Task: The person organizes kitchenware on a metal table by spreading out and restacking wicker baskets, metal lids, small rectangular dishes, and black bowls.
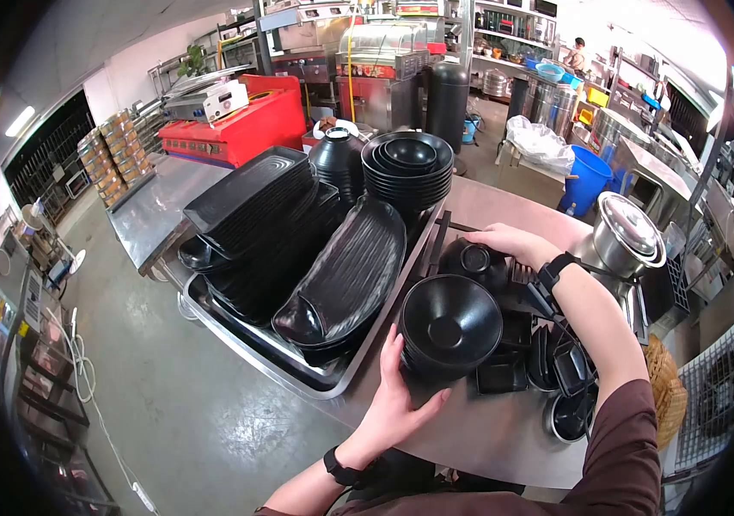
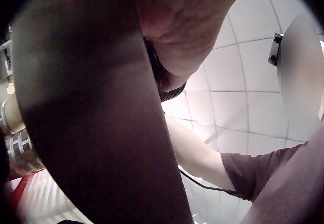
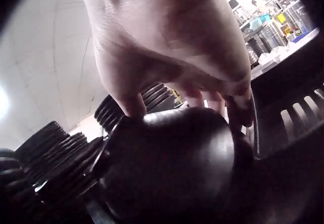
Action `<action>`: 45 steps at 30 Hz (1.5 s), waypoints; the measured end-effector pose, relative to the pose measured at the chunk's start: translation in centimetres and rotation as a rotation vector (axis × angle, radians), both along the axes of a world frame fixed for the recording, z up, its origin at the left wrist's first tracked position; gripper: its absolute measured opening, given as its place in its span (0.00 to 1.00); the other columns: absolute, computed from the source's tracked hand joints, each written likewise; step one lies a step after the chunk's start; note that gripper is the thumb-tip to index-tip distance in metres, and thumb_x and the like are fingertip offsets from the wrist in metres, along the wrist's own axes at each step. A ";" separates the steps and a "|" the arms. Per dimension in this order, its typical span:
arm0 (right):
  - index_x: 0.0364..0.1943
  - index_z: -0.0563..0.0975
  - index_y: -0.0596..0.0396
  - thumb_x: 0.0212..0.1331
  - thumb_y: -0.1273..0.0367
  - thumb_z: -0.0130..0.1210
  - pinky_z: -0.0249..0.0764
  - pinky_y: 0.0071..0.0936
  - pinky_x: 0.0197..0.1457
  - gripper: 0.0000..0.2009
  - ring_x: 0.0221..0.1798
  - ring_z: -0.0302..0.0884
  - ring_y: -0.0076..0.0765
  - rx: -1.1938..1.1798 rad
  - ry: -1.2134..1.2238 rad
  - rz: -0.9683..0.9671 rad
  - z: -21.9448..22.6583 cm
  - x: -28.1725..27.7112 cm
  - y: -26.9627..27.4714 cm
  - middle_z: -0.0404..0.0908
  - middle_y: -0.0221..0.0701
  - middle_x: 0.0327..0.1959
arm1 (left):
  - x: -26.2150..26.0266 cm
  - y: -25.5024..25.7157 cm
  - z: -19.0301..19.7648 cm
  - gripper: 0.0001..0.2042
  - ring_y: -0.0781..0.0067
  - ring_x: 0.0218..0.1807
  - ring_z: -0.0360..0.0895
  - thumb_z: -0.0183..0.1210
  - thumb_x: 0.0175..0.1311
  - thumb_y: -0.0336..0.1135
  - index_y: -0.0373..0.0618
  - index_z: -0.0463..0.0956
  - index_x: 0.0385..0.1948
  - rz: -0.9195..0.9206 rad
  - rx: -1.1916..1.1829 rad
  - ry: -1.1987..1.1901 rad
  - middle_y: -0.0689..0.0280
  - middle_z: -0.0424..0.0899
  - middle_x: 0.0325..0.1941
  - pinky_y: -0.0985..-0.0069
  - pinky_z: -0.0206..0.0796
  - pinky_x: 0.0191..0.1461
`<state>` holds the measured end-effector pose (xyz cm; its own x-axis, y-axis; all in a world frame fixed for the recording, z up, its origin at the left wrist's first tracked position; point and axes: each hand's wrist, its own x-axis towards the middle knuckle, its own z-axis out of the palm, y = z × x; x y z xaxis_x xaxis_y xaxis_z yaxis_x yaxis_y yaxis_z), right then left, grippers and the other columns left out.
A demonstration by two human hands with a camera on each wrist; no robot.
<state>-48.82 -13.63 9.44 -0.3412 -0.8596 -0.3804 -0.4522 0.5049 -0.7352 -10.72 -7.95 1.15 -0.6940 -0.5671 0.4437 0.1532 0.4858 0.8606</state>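
Note:
In the head view my left hand point(image 1: 393, 404) holds a stack of black bowls point(image 1: 451, 325) from the side, thumb in front and fingers along the left. The top bowl faces up towards me. In the left wrist view that hand point(image 2: 187, 26) shows beside a large dark surface that hides most of the stack. Just beyond the stack, my right hand point(image 1: 513, 243) grips an upturned black bowl point(image 1: 475, 258). Its thumb and fingers straddle the rounded bowl point(image 3: 172, 158) in the right wrist view, partly hidden behind it.
On the left, a metal tray point(image 1: 333, 391) carries stacked black plates point(image 1: 251, 193) and a long curved dish point(image 1: 350, 267). More stacked bowls point(image 1: 410, 172) stand behind. Small black dishes point(image 1: 504, 374), a metal cup point(image 1: 566, 421) and a lidded pot point(image 1: 629, 228) are to the right.

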 end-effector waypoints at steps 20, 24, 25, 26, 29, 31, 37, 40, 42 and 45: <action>0.46 0.83 0.67 0.52 0.49 0.76 0.80 0.39 0.56 0.32 0.48 0.87 0.47 -0.364 0.558 0.082 4.9 5.0 2.8 0.87 0.51 0.42 | 0.1 -0.2 -0.1 0.54 0.52 0.86 0.46 0.69 0.65 0.30 0.48 0.29 0.81 0.002 -0.022 0.033 0.49 0.37 0.86 0.52 0.45 0.85; 0.41 0.77 0.60 0.53 0.49 0.75 0.82 0.45 0.43 0.29 0.38 0.87 0.58 -0.661 0.953 0.046 9.5 10.4 7.1 0.86 0.48 0.34 | -0.1 -0.4 -0.7 0.53 0.37 0.87 0.40 0.71 0.64 0.36 0.47 0.34 0.80 0.007 -0.001 0.054 0.37 0.37 0.85 0.47 0.46 0.84; 0.42 0.76 0.59 0.54 0.49 0.75 0.81 0.45 0.41 0.28 0.37 0.86 0.58 -0.770 0.951 0.028 10.5 12.0 8.5 0.86 0.46 0.34 | -0.2 -0.4 -1.0 0.53 0.38 0.87 0.40 0.71 0.64 0.36 0.45 0.35 0.80 0.005 0.016 0.042 0.37 0.38 0.85 0.47 0.46 0.84; 0.42 0.75 0.58 0.55 0.50 0.74 0.81 0.45 0.39 0.27 0.35 0.86 0.58 -0.882 0.950 0.008 11.2 13.4 9.7 0.85 0.44 0.34 | -0.2 -0.3 -1.2 0.53 0.39 0.87 0.39 0.72 0.65 0.37 0.45 0.34 0.80 -0.008 0.066 0.044 0.39 0.38 0.85 0.47 0.46 0.84; 0.42 0.76 0.54 0.58 0.52 0.71 0.79 0.40 0.41 0.22 0.37 0.84 0.46 -0.960 1.184 0.306 10.3 16.8 13.2 0.81 0.36 0.35 | -0.2 0.1 -0.4 0.55 0.43 0.87 0.43 0.71 0.66 0.36 0.43 0.31 0.81 0.000 0.054 0.027 0.40 0.39 0.85 0.51 0.48 0.84; 0.42 0.77 0.52 0.59 0.54 0.69 0.78 0.35 0.47 0.20 0.41 0.82 0.40 -0.886 1.185 0.516 8.4 18.4 14.6 0.79 0.31 0.38 | -0.2 0.7 0.7 0.57 0.47 0.85 0.48 0.72 0.66 0.37 0.41 0.27 0.81 -0.005 0.151 0.086 0.43 0.38 0.86 0.54 0.49 0.84; 0.56 0.77 0.57 0.64 0.54 0.65 0.71 0.43 0.68 0.25 0.55 0.79 0.42 -0.850 1.106 0.624 6.8 19.7 16.6 0.79 0.35 0.47 | -0.3 0.9 0.1 0.61 0.53 0.86 0.46 0.74 0.63 0.34 0.42 0.24 0.81 0.015 0.128 0.075 0.49 0.36 0.87 0.55 0.44 0.86; 0.61 0.76 0.59 0.65 0.58 0.64 0.69 0.44 0.73 0.26 0.57 0.79 0.40 -0.815 1.070 0.596 6.4 19.7 17.8 0.80 0.36 0.49 | -0.5 1.0 -0.2 0.60 0.55 0.86 0.43 0.74 0.61 0.31 0.44 0.26 0.81 0.007 0.152 0.105 0.50 0.35 0.88 0.53 0.42 0.86; 0.64 0.75 0.60 0.65 0.61 0.63 0.67 0.44 0.75 0.26 0.58 0.79 0.39 -0.842 1.084 0.556 5.4 19.6 18.5 0.81 0.37 0.51 | -0.6 1.0 -0.5 0.59 0.55 0.86 0.43 0.72 0.62 0.27 0.45 0.25 0.82 0.000 0.155 0.118 0.50 0.36 0.87 0.53 0.40 0.87; 0.70 0.70 0.60 0.70 0.61 0.58 0.62 0.51 0.81 0.28 0.71 0.74 0.47 -0.752 1.123 0.613 2.9 19.2 18.8 0.78 0.44 0.63 | -0.8 1.0 -0.5 0.57 0.53 0.86 0.45 0.67 0.64 0.23 0.46 0.23 0.82 0.023 0.156 0.115 0.49 0.36 0.87 0.53 0.41 0.87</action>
